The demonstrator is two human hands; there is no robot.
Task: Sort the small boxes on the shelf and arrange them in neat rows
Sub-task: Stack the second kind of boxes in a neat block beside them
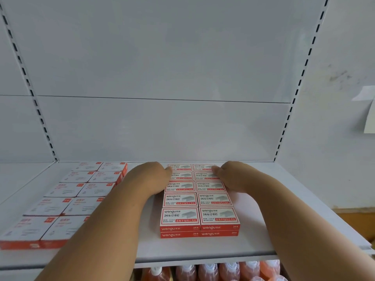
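Note:
Red-and-white staple boxes [199, 199] lie on the white shelf [203, 248] in two neat columns, stacked two high at the front. My left hand [150, 177] rests against the left side of the back rows, thumb touching the top of a box. On the opposite side my right hand [231, 176] rests against the same rows, thumb on a box top. The fingers of both hands are hidden behind the knuckles. A second block of white boxes with red corners [69, 197] lies in two columns at the left.
The shelf's white back panel [162, 128] rises right behind the boxes, with slotted uprights at both sides. Bottles with orange liquid [223, 270] stand on the shelf below. A wall with a paper sheet [369, 116] is at the right.

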